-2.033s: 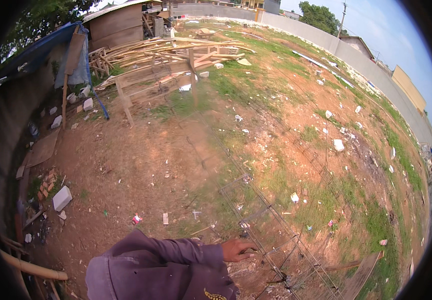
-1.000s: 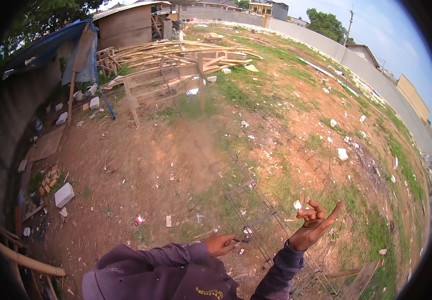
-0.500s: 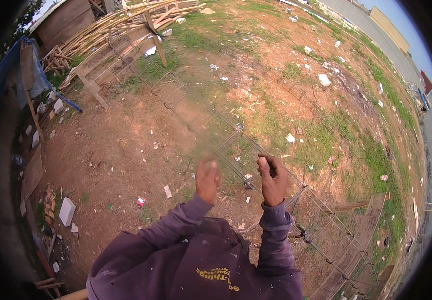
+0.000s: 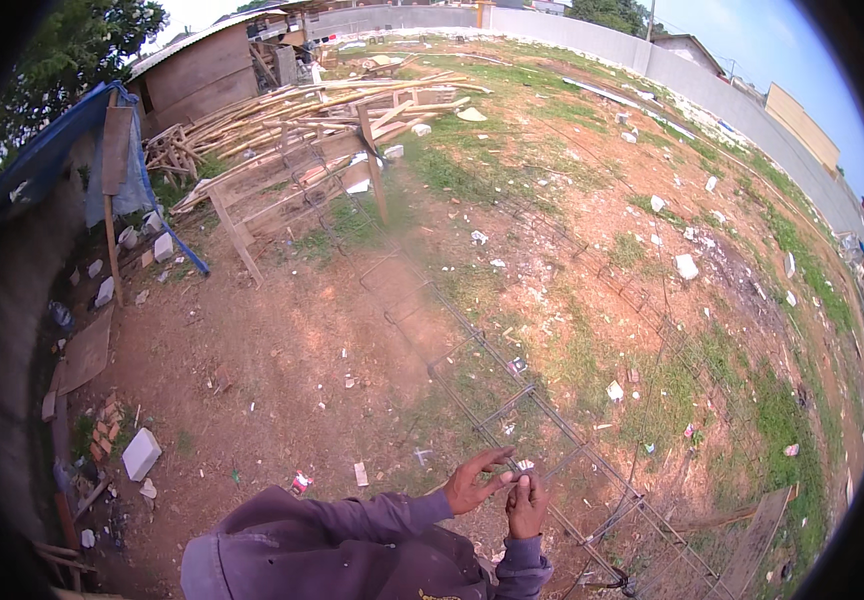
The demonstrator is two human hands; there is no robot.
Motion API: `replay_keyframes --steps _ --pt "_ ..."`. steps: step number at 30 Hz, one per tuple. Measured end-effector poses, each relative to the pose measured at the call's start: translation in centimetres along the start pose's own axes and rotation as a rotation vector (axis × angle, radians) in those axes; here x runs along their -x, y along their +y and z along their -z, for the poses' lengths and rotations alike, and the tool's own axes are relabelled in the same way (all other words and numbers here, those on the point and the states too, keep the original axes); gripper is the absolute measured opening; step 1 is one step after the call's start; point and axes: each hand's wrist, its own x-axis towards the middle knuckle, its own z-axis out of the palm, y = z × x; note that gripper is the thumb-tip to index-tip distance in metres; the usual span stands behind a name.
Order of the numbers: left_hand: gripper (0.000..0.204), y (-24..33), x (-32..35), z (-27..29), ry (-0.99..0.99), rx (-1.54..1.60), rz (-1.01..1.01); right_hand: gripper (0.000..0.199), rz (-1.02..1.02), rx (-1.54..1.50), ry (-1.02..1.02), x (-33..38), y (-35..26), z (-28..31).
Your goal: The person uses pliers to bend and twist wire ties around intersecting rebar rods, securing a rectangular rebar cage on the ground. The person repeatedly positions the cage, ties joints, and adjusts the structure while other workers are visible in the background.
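Near the left edge of the metal frame (image 4: 530, 390), holding hands (image 4: 470, 484) together; probably handling stiffly, gripping best by bars (image 4: 640, 498).

The grassy red ground (image 4: 272, 400) bears heaped poles (image 4: 292, 108) upper left, 1 pale block (image 4: 142, 455) and bricks (image 4: 104, 433) lower left, 1 white lump (image 4: 687, 267) upper right.

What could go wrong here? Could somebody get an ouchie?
Maybe a scratch: the left hand and right hand are bare and close to a thin metal frame. Someone walking might also trip on the white block lying on the dirt.
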Motion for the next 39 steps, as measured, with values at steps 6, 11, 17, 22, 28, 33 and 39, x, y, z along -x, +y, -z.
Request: replay_keyframes --steps 6,11,17,22,28,33,39 --pt "0.035 0.0 -0.4 1.8 -0.122 0.122 0.096 0.024 -0.207 -0.242 -0.295 1.5 3.1 -0.1" --pt "0.029 0.5 0.3 1.5 -0.082 0.198 0.171 0.027 -0.204 -0.047 -0.302 0.8 4.5 1.1" --pt "0.033 0.6 0.2 0.4 -0.101 -0.134 0.109 0.028 -0.121 0.149 -0.424 0.9 3.0 3.0" --pt "0.032 -0.3 -0.6 -1.0 0.079 0.245 0.195 0.025 -0.051 0.219 -0.575 0.7 1.3 5.3" --pt "0.029 -0.7 -0.7 -3.2 0.094 0.104 0.300 0.025 -0.036 0.193 -0.491 0.9 1.4 5.7" --pt "0.029 -0.6 -2.5 -2.9 0.169 0.191 0.257 0.034 0.362 0.095 0.302 0.9 -3.8 9.2" --pt "0.028 -0.2 -3.5 -0.8 0.123 0.090 0.245 0.042 0.884 0.588 1.577 1.3 -14.0 19.2"
